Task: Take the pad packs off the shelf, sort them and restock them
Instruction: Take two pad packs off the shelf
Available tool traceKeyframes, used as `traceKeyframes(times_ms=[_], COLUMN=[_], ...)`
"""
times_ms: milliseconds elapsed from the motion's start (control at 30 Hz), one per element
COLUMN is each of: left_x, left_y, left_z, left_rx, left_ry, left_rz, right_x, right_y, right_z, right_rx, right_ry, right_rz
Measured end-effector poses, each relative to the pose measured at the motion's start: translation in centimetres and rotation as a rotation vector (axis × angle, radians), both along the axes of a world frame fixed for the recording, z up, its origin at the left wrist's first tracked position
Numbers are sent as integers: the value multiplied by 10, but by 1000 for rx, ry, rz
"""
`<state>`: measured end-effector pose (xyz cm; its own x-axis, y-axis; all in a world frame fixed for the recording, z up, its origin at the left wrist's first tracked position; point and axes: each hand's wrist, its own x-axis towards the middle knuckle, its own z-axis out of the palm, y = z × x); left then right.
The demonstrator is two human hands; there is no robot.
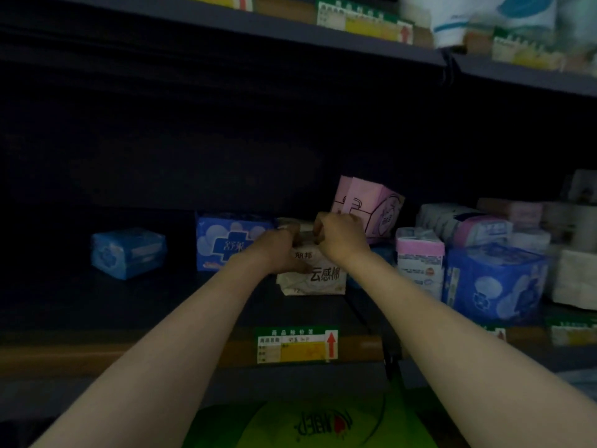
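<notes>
Both hands' fingers (318, 225) curled tight around white pad pack (318, 276) on shelf (161, 350).

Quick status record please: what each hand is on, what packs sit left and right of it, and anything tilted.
left hand: grips top of white pack
right hand: grips same pack's top
left of it: blue cross-print pack, small blue pack
right of it: pink-topped pack, large blue pack
tilted: pink box, behind the hands
shelf edge: price tag

Glossy plastic-wrapped pad packs (494, 279), paper price tag (297, 345)
</notes>
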<state>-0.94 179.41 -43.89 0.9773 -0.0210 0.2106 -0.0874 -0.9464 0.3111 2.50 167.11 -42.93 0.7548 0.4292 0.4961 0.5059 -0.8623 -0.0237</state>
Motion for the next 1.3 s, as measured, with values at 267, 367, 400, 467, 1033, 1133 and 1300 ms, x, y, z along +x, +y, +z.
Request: traceKeyframes(times_ms=[267, 367, 400, 467, 1033, 1133, 1300], left_x=[9, 12, 11, 8, 25, 17, 8], left_y=[-9, -10, -12, -14, -27, -33, -46], left_z=[1, 1, 1, 2, 3, 6, 3], left_rx=[429, 443, 455, 506, 598, 614, 424], left_ry=[-29, -37, -41, -58, 90, 94, -35], left_rz=[100, 115, 126, 147, 227, 252, 177], right_x=[0, 5, 8, 9, -19, -14, -18], right_y=[-14, -24, -23, -20, -61, -72, -95], right_z=[56, 60, 56, 47, 24, 22, 16], right_rx=[-529, -773, -818, -887, -122, -129, 177], right_ry=[-285, -66, -35, -88, -237, -297, -668], right_rz=[-56, -293, -345, -435, -172, -123, 48])
